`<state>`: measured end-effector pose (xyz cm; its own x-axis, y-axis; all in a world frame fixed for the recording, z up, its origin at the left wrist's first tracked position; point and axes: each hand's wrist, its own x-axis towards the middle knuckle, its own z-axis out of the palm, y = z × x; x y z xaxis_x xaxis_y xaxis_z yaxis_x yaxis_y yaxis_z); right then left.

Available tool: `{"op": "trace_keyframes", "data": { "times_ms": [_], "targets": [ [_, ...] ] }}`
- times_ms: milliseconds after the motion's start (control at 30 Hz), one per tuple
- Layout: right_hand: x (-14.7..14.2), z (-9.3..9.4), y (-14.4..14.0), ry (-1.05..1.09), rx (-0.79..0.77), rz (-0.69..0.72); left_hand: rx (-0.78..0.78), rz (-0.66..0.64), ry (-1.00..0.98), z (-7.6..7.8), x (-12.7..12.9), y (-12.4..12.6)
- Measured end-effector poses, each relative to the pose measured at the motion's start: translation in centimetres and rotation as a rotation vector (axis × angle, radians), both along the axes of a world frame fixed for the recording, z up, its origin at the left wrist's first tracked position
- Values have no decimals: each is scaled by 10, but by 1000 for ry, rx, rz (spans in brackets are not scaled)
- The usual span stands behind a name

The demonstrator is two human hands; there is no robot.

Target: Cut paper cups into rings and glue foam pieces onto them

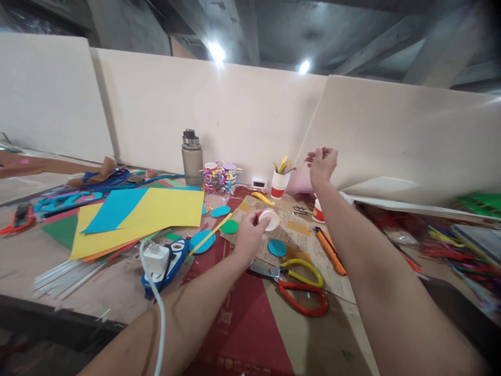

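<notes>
My left hand (252, 235) is closed round a small paper cup (270, 220), white with a red edge, its round end turned towards me. My right hand (324, 166) is raised by the back board, right of the white and red cup of yellow strips (279, 184). Its fingers are curled together, and whatever they may hold is too small to make out. Below my right wrist stands another red and white paper cup (318, 211), partly hidden by the arm. A blue paper disc (277, 248) and scissors with yellow and red handles (301, 284) lie nearer me.
Yellow and blue paper sheets (168, 206) lie left, beside a blue power strip (168, 271) with a white cable. A bottle (192, 162), two decorated cups (229, 177) and a small clock (259, 183) stand at the back. An orange cutter knife (329, 250) lies right.
</notes>
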<state>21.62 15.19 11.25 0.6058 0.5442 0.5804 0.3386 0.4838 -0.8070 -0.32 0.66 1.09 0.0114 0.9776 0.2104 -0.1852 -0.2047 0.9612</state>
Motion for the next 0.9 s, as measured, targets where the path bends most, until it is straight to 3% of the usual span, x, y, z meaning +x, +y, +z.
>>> {"op": "trace_keyframes", "data": {
  "times_ms": [100, 300, 467, 567, 733, 900],
  "targets": [
    [2, 2, -39, 112, -58, 14, -29, 12, -62, 0, 0, 4],
    [-13, -19, -104, 182, -183, 189, -110, -51, -142, -7, 1, 11],
    [-26, -30, -140, 469, -157, 496, -103, -68, -145, -8, -1, 16],
    [-38, -41, -160, 484, -119, 653, -62, -66, -111, -4, -2, 15],
    [-58, -61, -182, 338, -118, 578, 93, -76, 32, 4, 1, 5],
    [-67, -64, -202, 99, -189, 558, 240, -108, 129, 11, 2, -5]
  ]
}}
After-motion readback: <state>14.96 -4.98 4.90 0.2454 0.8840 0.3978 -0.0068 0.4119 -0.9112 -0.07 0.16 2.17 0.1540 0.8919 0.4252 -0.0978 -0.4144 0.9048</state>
